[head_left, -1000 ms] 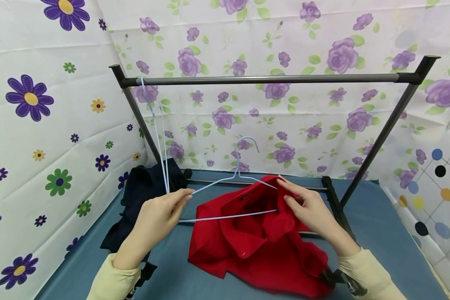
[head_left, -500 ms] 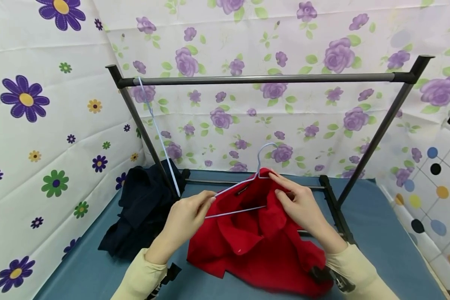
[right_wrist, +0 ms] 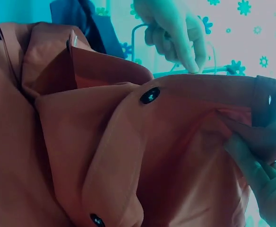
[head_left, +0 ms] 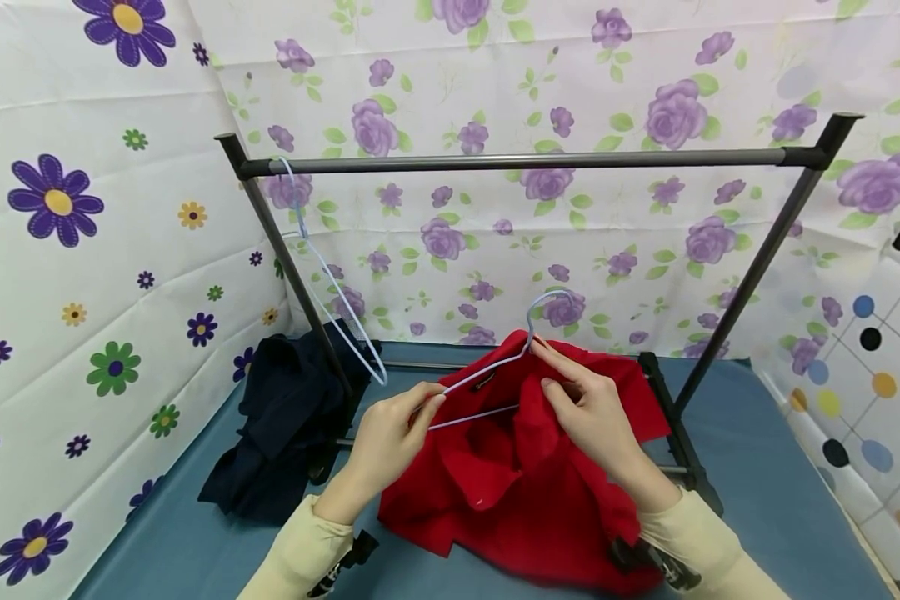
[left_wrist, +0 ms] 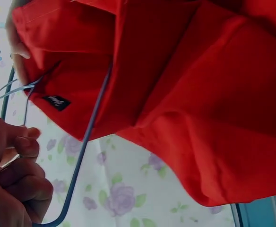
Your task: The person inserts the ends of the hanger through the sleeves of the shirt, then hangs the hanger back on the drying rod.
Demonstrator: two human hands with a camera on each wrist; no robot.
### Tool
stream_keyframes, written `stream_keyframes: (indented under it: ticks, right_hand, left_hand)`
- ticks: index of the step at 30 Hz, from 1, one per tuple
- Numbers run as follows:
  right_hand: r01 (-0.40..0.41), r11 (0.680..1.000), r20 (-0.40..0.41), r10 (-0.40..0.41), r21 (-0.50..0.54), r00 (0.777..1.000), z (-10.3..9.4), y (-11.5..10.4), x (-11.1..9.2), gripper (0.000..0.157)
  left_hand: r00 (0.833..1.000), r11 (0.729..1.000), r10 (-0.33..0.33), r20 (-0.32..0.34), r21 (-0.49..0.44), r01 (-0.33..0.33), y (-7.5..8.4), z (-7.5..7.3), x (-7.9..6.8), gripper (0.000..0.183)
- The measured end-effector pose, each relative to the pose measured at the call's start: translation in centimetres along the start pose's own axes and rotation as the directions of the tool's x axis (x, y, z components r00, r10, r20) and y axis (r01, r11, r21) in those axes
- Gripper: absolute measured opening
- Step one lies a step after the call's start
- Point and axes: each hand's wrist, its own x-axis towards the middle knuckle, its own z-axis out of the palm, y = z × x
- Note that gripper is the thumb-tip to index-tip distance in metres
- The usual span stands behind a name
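A red shirt [head_left: 495,517] with a collar and dark buttons lies bunched on the blue surface, its neck lifted. Inside the neck is part of a light blue wire hanger [head_left: 480,372]; its right end is hidden in the cloth and its hook points up. My left hand [head_left: 390,433] pinches the hanger's left arm between thumb and fingers. At the collar's right side, my right hand [head_left: 588,408] pinches the red cloth near the hook's base. In the left wrist view, a black label [left_wrist: 56,102] shows inside the neck, and the hanger's lower bar [left_wrist: 88,127] enters the shirt.
A dark metal rack [head_left: 525,161] spans the back. Another light blue hanger [head_left: 337,292] hangs at the bar's left end. Below it lies a dark navy garment [head_left: 277,433] on the blue surface [head_left: 765,467]. Patterned cloth walls [head_left: 390,75] enclose the area.
My left hand has moved right, pushing the hanger deeper into the shirt's neck. Red cloth has spread up and right behind my right hand. The hanging hanger has swung round.
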Motion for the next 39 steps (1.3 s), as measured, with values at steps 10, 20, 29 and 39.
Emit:
stream_keyframes:
  ticks: [10, 20, 29, 39]
  right_hand:
    - [0.155, 0.987, -0.013, -0.155, -0.045, 0.988, -3.3, 0.6, 0.6, 0.040]
    - [0.041, 0.907, 0.051, -0.022, -0.420, 0.998, -9.0, 5.1, 3.1, 0.042]
    - [-0.011, 0.902, 0.090, 0.056, -0.432, 0.994, -9.0, 6.8, 2.7, 0.032]
    - [0.158, 0.924, 0.105, -0.129, -0.348, 0.986, -7.8, 5.3, 2.4, 0.022]
  left_hand:
    - [0.994, 0.994, 0.038, -0.099, -0.100, -0.048, -0.5, -0.2, -0.8, 0.014]
    - [0.990, 0.987, 0.061, -0.131, -0.139, -0.079, -1.3, -0.6, -0.8, 0.015]
    - [0.994, 0.987, 0.040, -0.103, -0.153, -0.055, -1.4, -0.9, -1.2, 0.016]
    - [0.995, 0.979, 0.050, -0.089, -0.191, -0.066, -1.2, -0.6, -1.3, 0.016]
